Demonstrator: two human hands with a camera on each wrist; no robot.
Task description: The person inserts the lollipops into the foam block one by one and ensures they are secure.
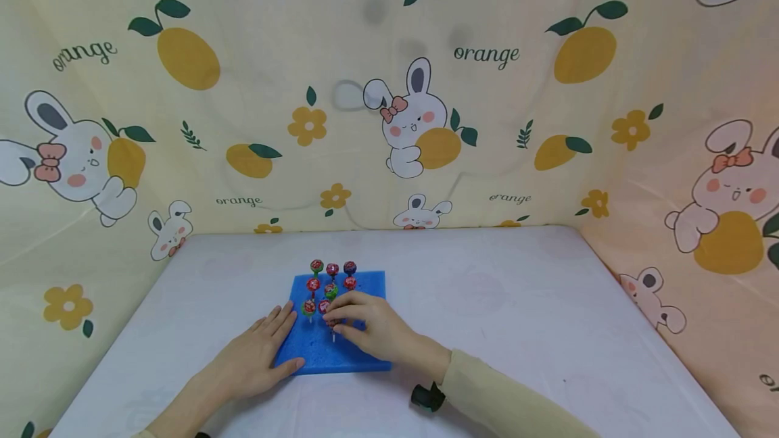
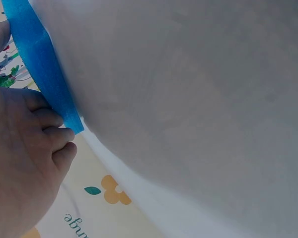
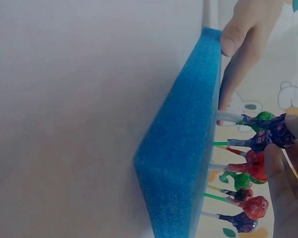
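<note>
Nearest the wearer, a small black object [image 1: 428, 397] lies on the white table [image 1: 535, 316] just beside the right forearm's cream sleeve [image 1: 505, 401]. Ahead of it, the left hand [image 1: 252, 355] lies flat with straight fingers on the near left corner of the blue foam block [image 1: 356, 350], thumb along the block's front edge; the left wrist view shows the fingertips [image 2: 59, 134] resting against the block's edge [image 2: 42, 64]. The foam block sits on the table a little left of centre, near the front. The right hand [image 1: 371, 326] rests on the middle of the block with its fingers curled, pinching the wrapped head of a purple lollipop [image 3: 278, 134] whose white stick stands in the foam, as the right wrist view shows; the head view has the fingers covering that lollipop. Around and beyond the fingers, other lollipops [image 1: 331, 279] stand upright in rows, sticks pushed into the foam, with red, green and purple wrappers; the farthest row of three stands near the block's back edge. Behind the table hangs a cream cloth backdrop [image 1: 389, 86] printed with rabbits, oranges and the word "orange", wrapping round both sides.
</note>
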